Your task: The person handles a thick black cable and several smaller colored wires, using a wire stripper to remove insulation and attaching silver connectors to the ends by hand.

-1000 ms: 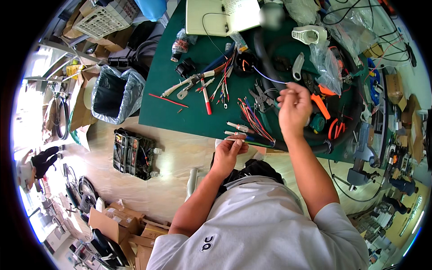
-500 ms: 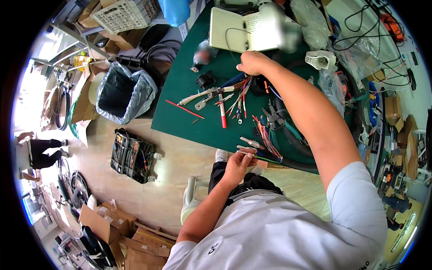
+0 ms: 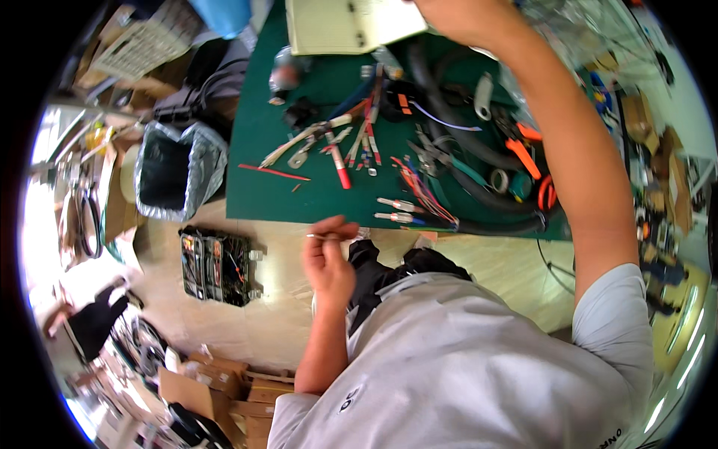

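Our left grip has left the multicore cable, now loose at the worktop's edge to its right, and pinches a thin pale piece. Our right grip has reached the open notebook; we cannot tell whether it closes. Left of the left grip, a compartmented toolbox holds tools; beyond stands a plastic-lined bin.

green tabletop is smooth and matt, and the open notebook has matt cream paper pages. the thick cable jacket looks rubbery, kinda dull black, while the pin contacts look like bright metal. orange tool handle is smooth plastic. bin liner's crinkly shiny plastic, floor's glossy and stone-look, cartons are matt cardboard, grey shirt's matt cloth.
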A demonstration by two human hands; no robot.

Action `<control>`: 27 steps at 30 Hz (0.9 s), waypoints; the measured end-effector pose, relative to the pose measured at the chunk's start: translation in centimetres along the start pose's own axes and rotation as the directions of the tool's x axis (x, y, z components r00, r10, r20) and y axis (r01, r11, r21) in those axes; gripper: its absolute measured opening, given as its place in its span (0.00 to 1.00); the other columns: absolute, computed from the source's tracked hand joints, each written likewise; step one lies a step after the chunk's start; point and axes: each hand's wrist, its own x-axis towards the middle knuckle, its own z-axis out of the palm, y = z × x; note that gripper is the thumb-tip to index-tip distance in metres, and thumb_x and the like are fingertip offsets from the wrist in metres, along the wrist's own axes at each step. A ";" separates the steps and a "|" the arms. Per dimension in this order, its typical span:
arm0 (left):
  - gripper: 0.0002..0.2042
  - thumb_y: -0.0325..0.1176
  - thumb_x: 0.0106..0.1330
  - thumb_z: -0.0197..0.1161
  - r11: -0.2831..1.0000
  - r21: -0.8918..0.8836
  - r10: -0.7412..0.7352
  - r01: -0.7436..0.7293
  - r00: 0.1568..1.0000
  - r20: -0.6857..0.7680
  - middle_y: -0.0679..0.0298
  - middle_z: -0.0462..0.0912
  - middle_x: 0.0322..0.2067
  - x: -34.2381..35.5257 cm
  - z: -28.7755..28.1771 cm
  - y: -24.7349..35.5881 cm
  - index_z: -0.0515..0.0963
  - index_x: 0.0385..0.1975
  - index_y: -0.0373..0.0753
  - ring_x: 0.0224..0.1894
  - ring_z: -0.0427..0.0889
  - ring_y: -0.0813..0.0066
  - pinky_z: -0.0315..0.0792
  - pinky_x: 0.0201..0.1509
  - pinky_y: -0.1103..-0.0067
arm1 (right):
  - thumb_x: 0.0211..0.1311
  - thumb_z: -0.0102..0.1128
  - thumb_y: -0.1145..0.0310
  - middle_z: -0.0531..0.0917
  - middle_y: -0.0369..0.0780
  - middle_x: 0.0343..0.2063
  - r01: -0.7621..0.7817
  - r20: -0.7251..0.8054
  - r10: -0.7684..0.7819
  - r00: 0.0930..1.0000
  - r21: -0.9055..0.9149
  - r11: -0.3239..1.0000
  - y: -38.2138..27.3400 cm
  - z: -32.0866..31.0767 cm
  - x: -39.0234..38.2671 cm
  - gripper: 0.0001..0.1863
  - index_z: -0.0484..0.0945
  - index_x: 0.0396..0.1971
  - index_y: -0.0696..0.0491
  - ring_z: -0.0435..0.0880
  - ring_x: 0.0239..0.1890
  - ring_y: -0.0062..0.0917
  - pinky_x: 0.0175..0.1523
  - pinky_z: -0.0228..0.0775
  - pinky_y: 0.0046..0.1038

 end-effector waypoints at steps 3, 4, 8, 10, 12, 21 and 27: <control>0.12 0.12 0.56 0.41 0.859 0.185 0.446 -0.478 0.875 0.187 0.52 0.82 0.35 1.8 2.1 8.0 0.74 0.27 0.29 0.36 0.80 0.70 0.73 0.44 0.78 | 0.64 0.53 0.67 0.78 0.47 0.20 -0.013 -0.182 0.023 0.983 0.058 0.998 -1.6 -7.5 -7.3 0.12 0.78 0.27 0.61 0.78 0.23 0.36 0.30 0.67 0.35; 0.10 0.12 0.54 0.43 0.762 0.244 0.566 -0.599 0.800 0.198 0.49 0.81 0.36 1.4 3.3 10.2 0.74 0.25 0.29 0.35 0.80 0.68 0.74 0.42 0.76 | 0.66 0.53 0.65 0.81 0.42 0.19 -0.039 -0.210 0.039 0.977 0.006 0.999 -1.8 -8.6 -10.2 0.12 0.81 0.31 0.57 0.79 0.20 0.28 0.27 0.68 0.32; 0.08 0.17 0.54 0.52 0.379 0.234 0.712 -0.895 0.443 0.545 0.49 0.82 0.38 -2.3 8.7 17.0 0.76 0.31 0.32 0.30 0.80 0.68 0.74 0.31 0.77 | 0.47 0.63 0.72 0.75 0.34 0.18 0.063 0.143 -0.070 0.987 0.052 0.997 -3.8 -10.3 -21.0 0.06 0.77 0.27 0.48 0.76 0.21 0.30 0.22 0.66 0.30; 0.12 0.19 0.53 0.56 0.307 0.160 0.580 -0.938 0.318 0.750 0.50 0.83 0.38 -3.8 10.6 17.9 0.79 0.38 0.33 0.27 0.79 0.69 0.72 0.29 0.79 | 0.50 0.64 0.69 0.75 0.34 0.18 0.095 0.158 -0.127 0.979 0.194 0.976 -4.0 -9.7 -25.3 0.06 0.77 0.27 0.52 0.77 0.22 0.28 0.23 0.68 0.29; 0.22 0.17 0.48 0.58 0.429 0.105 0.293 -0.897 0.248 0.924 0.55 0.82 0.35 -3.8 12.2 17.1 0.77 0.47 0.32 0.26 0.78 0.63 0.73 0.31 0.75 | 0.52 0.64 0.69 0.76 0.35 0.18 -0.018 0.111 -0.015 0.994 0.289 0.957 -4.1 -9.3 -28.9 0.06 0.76 0.24 0.53 0.79 0.21 0.28 0.23 0.69 0.30; 0.17 0.17 0.54 0.57 0.703 0.344 -0.234 -0.623 0.254 0.938 0.55 0.78 0.26 -8.5 16.5 13.7 0.77 0.45 0.35 0.26 0.78 0.58 0.73 0.30 0.69 | 0.51 0.68 0.69 0.77 0.33 0.17 -0.137 0.115 0.093 0.989 0.487 0.862 0.5 -8.9 -38.2 0.07 0.78 0.24 0.51 0.78 0.20 0.27 0.22 0.68 0.28; 0.13 0.17 0.55 0.57 0.688 0.447 -0.227 -0.572 0.416 0.880 0.54 0.82 0.29 -12.1 18.4 12.4 0.79 0.39 0.35 0.29 0.81 0.59 0.75 0.32 0.73 | 0.57 0.61 0.66 0.79 0.36 0.19 -0.070 0.263 -0.095 0.960 0.556 0.828 7.4 -11.3 -40.8 0.06 0.79 0.24 0.50 0.82 0.25 0.30 0.28 0.71 0.32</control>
